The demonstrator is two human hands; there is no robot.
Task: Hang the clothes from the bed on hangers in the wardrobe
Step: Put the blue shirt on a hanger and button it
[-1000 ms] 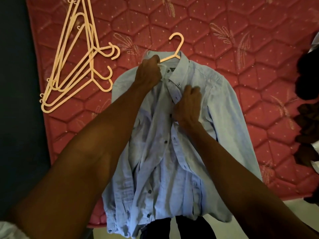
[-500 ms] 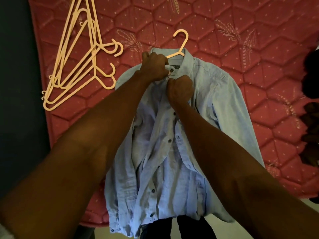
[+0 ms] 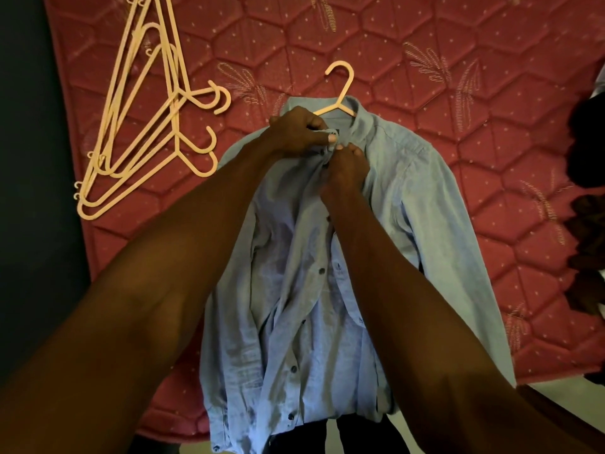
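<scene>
Both hands pinch the collar placket of the blue shirt (image 3: 386, 204) on the bed (image 3: 425, 54): left hand (image 3: 299, 132), right hand (image 3: 345, 168), working the top button. Risk: tugging fabric slides the hanger (image 3: 339, 93) off-shoulder. Spare hangers (image 3: 147, 126) lie far left.

Open quilted mattress (image 3: 409, 44) at 12 and 1 o'clock of shirt (image 3: 409, 198), free for passage. Spare hangers (image 3: 144, 126) heaped at 10 o'clock, hooks just beside shirt's shoulder. Dark clothes pile (image 3: 589, 198) blocks 3 o'clock edge. Hanger hook (image 3: 342, 83) juts from collar at 12. Narrow bare strip between shirt sleeve and pile.
</scene>
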